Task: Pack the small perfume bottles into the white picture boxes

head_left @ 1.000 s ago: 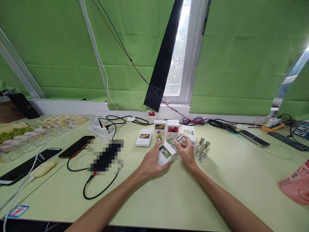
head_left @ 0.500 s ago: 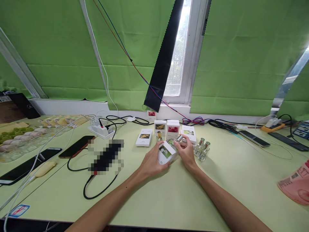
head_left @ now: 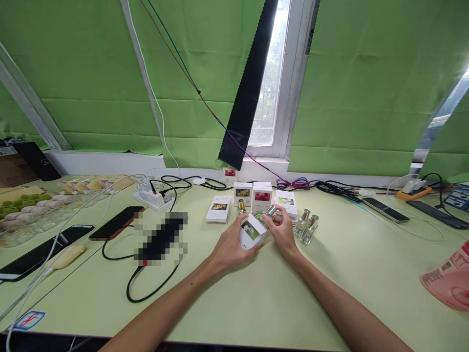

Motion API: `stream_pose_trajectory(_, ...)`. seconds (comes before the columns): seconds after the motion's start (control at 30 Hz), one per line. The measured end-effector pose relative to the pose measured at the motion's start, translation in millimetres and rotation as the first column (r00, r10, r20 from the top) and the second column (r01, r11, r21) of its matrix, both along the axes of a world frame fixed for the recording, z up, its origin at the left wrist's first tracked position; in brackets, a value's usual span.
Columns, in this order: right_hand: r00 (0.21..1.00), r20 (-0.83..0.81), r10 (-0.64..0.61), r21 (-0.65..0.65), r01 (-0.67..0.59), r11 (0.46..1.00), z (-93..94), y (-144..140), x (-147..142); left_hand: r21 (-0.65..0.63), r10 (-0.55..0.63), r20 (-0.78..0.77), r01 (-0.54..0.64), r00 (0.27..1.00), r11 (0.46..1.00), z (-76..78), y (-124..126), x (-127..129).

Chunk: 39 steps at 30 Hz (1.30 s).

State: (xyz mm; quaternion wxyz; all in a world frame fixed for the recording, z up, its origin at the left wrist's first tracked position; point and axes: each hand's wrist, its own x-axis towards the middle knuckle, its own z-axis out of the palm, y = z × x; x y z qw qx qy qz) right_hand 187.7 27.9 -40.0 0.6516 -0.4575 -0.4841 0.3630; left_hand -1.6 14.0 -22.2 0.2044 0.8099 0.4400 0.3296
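My left hand (head_left: 229, 243) is closed round a small white box (head_left: 252, 234) with a picture of white flowers, tilted above the table. Against the box's far right end, my right hand (head_left: 281, 229) grips a glass perfume bottle with a silver cap (head_left: 271, 210); its glass is partly hidden by fingers and box. Whether the bottle is partly inside the box I cannot tell. Two clear perfume bottles (head_left: 307, 227) stand right of my right hand. A gold-capped bottle (head_left: 241, 206) stands just behind the left hand. Upright white boxes (head_left: 262, 196) with flower pictures stand behind.
Flat white boxes lie left (head_left: 219, 209) and right (head_left: 287, 202) of the upright ones. Phones (head_left: 117, 222), cables and a white power strip (head_left: 154, 199) lie to the left. An egg tray (head_left: 36, 210) is farther left. A pink package (head_left: 449, 278) stands at the right edge.
Almost nothing differs. The fingers of my right hand have shifted very slightly at the bottle, and both hands keep their hold in the same place.
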Motion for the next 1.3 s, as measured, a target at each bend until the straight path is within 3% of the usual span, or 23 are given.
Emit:
stream_pose_trajectory(0.83, 0.999, 0.009, -0.031, -0.031, 0.031, 0.999, -1.3, 1.5, 0.1, -0.037, -0.014, 0.014, 0.014, 1.000, 0.999, 4.0, -3.1, 1.5)
stream_pose_trajectory(1.3, 0.998, 0.009, -0.054, -0.033, 0.055, 0.998, -6.6, 7.0, 3.0, -0.032, -0.080, 0.031, 0.081, 0.996, 0.996, 0.8, 1.0, -2.5)
